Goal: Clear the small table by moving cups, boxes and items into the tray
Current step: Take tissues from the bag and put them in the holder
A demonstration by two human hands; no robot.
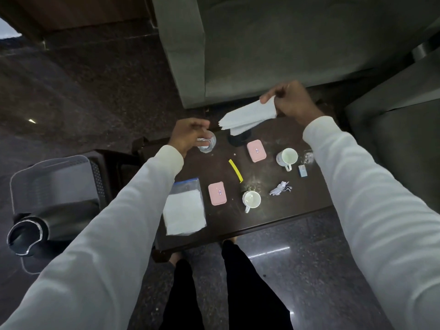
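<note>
My right hand (pixel 291 101) pinches a stack of white paper napkins (pixel 247 117) above the far edge of the dark small table (pixel 273 217). A black holder (pixel 239 139) stands under the napkins. My left hand (pixel 188 134) hovers over a clear glass (pixel 207 145) at the table's far left, fingers curled at its rim; whether they grip it I cannot tell. On the table lie two pink boxes (pixel 256 150) (pixel 217 193), two white cups (pixel 287 158) (pixel 251 200), a yellow strip (pixel 235 170), a crumpled wrapper (pixel 280 188), a small blue box (pixel 302 170) and a bagged white cloth (pixel 184 208).
A grey plastic tray (pixel 51 179) sits to the left of the table on a dark stand. A dark kettle-like vessel (pixel 26 235) stands at its near end. Grey sofas (pixel 262 44) (pixel 400 129) flank the table at the far and right sides. My legs stand at the near edge.
</note>
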